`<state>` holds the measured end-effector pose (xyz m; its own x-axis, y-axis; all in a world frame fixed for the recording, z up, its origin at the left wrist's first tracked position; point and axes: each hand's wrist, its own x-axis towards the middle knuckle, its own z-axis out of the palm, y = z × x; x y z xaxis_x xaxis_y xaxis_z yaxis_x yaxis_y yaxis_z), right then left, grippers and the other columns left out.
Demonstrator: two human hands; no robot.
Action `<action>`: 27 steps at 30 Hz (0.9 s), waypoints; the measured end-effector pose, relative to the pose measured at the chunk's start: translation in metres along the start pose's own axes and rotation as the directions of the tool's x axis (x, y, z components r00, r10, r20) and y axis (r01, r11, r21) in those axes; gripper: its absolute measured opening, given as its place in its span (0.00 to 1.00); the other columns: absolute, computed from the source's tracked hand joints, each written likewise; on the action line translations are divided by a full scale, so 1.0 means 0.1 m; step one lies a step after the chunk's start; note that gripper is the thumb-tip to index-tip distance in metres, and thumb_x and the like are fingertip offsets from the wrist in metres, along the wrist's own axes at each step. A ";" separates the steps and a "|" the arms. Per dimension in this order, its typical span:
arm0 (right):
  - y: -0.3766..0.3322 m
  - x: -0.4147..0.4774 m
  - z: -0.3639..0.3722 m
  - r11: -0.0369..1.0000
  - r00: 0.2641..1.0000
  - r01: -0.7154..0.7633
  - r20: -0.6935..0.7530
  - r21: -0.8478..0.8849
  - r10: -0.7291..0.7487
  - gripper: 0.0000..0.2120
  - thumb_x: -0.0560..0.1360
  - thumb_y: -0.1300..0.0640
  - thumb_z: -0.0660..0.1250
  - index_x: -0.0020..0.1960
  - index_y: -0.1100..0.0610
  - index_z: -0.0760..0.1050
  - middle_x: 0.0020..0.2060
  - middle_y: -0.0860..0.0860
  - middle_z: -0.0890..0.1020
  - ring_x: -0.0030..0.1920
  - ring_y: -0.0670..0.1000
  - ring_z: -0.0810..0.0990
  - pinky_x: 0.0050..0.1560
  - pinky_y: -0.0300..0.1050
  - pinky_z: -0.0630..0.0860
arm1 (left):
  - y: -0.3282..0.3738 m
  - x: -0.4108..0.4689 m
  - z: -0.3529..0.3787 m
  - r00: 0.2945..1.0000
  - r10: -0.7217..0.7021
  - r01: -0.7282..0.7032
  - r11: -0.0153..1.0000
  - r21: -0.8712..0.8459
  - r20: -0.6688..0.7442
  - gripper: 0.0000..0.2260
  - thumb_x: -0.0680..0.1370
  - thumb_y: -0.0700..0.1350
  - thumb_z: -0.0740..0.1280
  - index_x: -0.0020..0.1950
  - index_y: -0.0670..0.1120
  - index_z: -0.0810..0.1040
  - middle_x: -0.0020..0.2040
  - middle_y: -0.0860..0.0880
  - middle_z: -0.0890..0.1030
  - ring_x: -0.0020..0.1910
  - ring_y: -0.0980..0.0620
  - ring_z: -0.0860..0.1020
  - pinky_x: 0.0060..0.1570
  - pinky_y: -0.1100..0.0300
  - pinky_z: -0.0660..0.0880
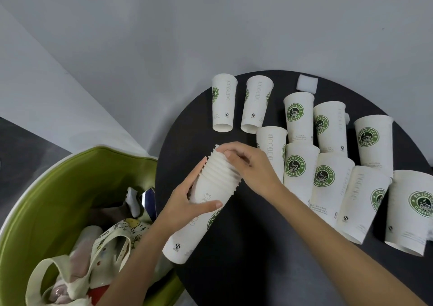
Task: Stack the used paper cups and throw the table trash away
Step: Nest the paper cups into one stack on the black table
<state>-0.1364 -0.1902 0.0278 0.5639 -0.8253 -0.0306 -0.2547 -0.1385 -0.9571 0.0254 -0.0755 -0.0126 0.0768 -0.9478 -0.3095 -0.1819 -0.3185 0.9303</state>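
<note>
A nested stack of white paper cups (pixel 206 212) with green coffee logos is tilted over the left edge of the round black table (pixel 246 270). My left hand (pixel 187 200) grips the stack around its middle. My right hand (pixel 248 165) curls over the stack's rims at the top end. Several single cups (pixel 300 118) of the same kind lie and stand on the table's right half, two more (pixel 223 104) near its far left edge. A white crumpled piece (pixel 307 83) lies at the table's far edge.
A green bin (pixel 58 181) with a white rim stands left of the table, holding a cloth bag (pixel 110 242) and other trash. A pale wall runs behind. The table's near part is bare.
</note>
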 end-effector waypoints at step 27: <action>0.83 0.85 -1.07 0.872 0.976 -0.215 -0.112 -0.439 0.184 0.07 0.77 0.58 0.64 0.49 0.55 0.81 0.48 0.50 0.82 0.48 0.46 0.77 0.54 0.42 0.72 | -0.04 0.24 0.05 0.998 -0.058 0.058 0.998 -0.004 0.020 0.44 0.66 0.51 0.79 0.75 0.66 0.58 0.70 0.71 0.68 0.68 0.69 0.67 0.60 0.72 0.69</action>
<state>-0.1940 -0.3305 -0.0231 0.4157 -0.8927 -0.1742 -0.6882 -0.1835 -0.7019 0.0227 -0.0969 -0.0251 0.0675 -0.9277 -0.3672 -0.1736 -0.3733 0.9113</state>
